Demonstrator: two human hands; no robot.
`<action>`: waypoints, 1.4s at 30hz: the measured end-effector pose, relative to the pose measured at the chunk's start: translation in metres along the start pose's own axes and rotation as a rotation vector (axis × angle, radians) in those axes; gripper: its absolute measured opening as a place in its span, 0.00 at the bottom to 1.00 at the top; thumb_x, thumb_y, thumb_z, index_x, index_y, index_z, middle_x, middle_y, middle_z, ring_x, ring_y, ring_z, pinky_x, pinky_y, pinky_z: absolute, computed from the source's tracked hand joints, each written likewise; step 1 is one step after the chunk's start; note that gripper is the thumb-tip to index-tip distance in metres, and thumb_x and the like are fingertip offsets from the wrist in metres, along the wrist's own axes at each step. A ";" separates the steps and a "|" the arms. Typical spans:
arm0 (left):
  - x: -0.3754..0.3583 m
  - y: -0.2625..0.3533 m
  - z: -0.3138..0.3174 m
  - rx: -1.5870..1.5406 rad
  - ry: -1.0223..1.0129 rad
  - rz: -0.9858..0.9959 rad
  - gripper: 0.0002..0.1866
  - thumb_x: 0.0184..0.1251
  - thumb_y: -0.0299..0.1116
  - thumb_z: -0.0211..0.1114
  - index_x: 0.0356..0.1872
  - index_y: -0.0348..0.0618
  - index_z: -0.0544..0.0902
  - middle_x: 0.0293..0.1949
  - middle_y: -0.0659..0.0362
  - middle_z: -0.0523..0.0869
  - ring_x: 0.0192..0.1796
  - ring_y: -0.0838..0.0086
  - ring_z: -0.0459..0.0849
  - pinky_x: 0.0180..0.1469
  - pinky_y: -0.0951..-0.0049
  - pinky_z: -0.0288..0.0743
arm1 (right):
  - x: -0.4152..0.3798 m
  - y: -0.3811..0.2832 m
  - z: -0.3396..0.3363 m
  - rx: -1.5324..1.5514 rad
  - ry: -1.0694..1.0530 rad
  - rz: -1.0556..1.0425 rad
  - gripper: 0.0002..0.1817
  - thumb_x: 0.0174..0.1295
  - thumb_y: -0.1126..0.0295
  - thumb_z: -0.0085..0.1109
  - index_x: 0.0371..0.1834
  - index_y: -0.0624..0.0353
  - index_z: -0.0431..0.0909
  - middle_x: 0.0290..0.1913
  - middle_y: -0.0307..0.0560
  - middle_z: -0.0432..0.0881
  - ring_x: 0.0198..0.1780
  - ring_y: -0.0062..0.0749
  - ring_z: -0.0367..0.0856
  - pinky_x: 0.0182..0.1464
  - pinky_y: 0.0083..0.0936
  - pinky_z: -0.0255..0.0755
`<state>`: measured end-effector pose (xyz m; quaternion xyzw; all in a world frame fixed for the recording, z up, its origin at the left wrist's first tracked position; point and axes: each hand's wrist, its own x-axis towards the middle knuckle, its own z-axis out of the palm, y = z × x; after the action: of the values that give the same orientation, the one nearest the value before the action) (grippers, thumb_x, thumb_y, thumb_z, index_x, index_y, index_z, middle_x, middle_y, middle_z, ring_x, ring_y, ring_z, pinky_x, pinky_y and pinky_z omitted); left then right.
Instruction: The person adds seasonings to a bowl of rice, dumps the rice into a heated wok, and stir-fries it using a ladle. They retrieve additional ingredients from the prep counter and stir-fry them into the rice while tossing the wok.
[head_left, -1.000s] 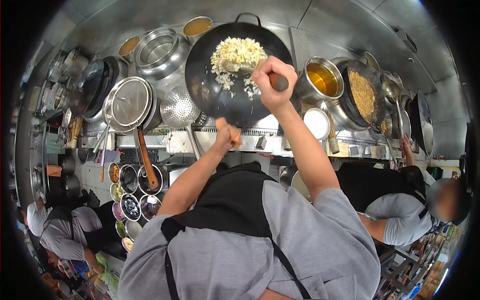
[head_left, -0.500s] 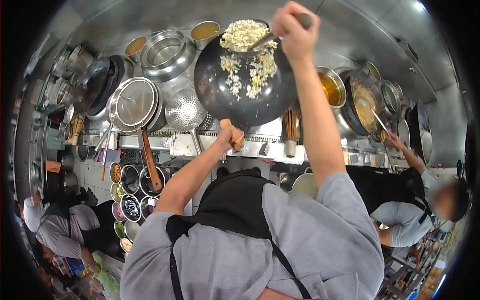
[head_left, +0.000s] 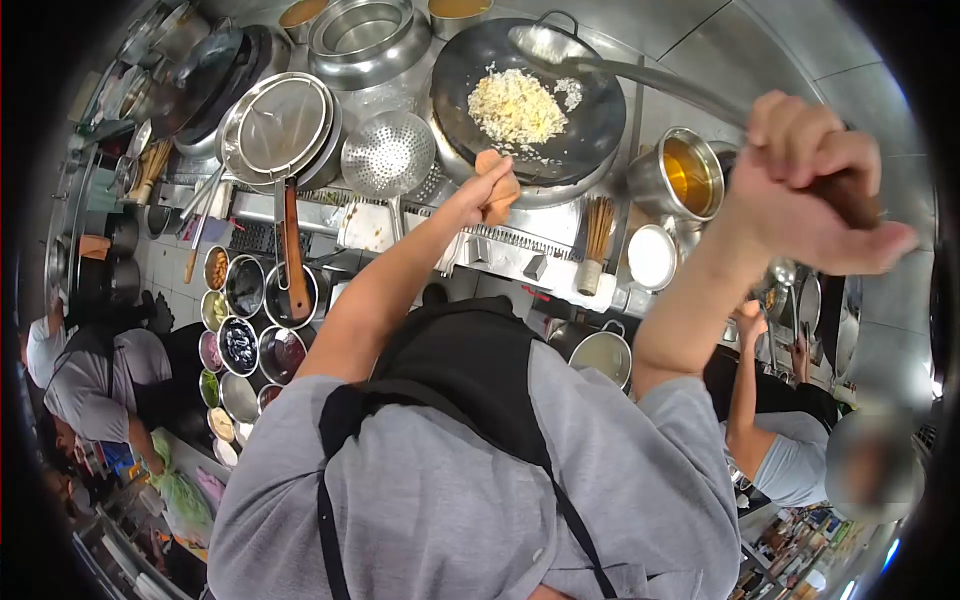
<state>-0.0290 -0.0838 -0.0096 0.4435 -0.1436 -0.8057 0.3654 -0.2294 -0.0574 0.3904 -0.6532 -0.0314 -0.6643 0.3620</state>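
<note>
A large black wok point(head_left: 460, 95) sits on the stove, with a mound of egg and rice point(head_left: 517, 108) in it. My left hand point(head_left: 485, 192) grips a folded orange-brown cloth point(head_left: 498, 190) at the wok's near edge; whatever part of the wok lies under the cloth is hidden. Raised at the right, my right hand point(head_left: 820, 185) is wrapped round the handle of a long metal ladle point(head_left: 660, 80). The ladle's bowl rests over the wok's far side, by the loop handle.
A perforated skimmer point(head_left: 388, 152) and a mesh strainer point(head_left: 278, 125) lie left of the wok. To its right are an oil pot point(head_left: 690, 175) and a bamboo brush point(head_left: 597, 240). Ingredient bowls point(head_left: 238, 345) stand lower left. Co-workers point(head_left: 780, 450) are at both sides.
My right hand has swung right and nearer, and the ladle's bowl, heaped with rice before, now holds little. The rice lies gathered in the wok. The view has shifted.
</note>
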 end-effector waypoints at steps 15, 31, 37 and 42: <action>-0.059 0.027 0.030 1.443 0.119 0.865 0.26 0.55 0.39 0.72 0.54 0.45 0.74 0.48 0.47 0.83 0.52 0.48 0.81 0.52 0.53 0.75 | -0.123 0.164 -0.011 -0.433 -0.077 0.225 0.11 0.54 0.70 0.54 0.22 0.69 0.72 0.22 0.43 0.73 0.25 0.29 0.70 0.28 0.25 0.65; -0.015 0.010 0.014 -0.113 -0.028 0.247 0.17 0.75 0.46 0.52 0.51 0.45 0.78 0.44 0.55 0.87 0.47 0.66 0.87 0.51 0.61 0.82 | -0.144 0.133 0.073 -0.609 0.372 0.000 0.08 0.61 0.81 0.58 0.25 0.61 0.72 0.24 0.42 0.74 0.28 0.22 0.74 0.30 0.19 0.66; 0.074 0.006 0.018 -0.245 0.283 -0.076 0.12 0.74 0.39 0.49 0.45 0.44 0.77 0.40 0.54 0.84 0.42 0.57 0.85 0.51 0.45 0.80 | -0.091 0.157 -0.012 -0.461 0.590 0.283 0.10 0.63 0.82 0.55 0.23 0.61 0.69 0.23 0.37 0.72 0.24 0.17 0.66 0.26 0.20 0.62; 0.027 -0.002 0.048 -0.340 0.283 -0.130 0.14 0.75 0.40 0.46 0.45 0.43 0.77 0.41 0.54 0.84 0.42 0.58 0.85 0.51 0.46 0.79 | -0.087 0.119 -0.042 -0.208 0.595 0.470 0.10 0.61 0.81 0.52 0.22 0.59 0.68 0.17 0.36 0.66 0.16 0.19 0.58 0.22 0.24 0.60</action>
<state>-0.0780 -0.1058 0.0001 0.4924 0.0756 -0.7699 0.3988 -0.2127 -0.1277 0.2555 -0.4547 0.2929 -0.7232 0.4295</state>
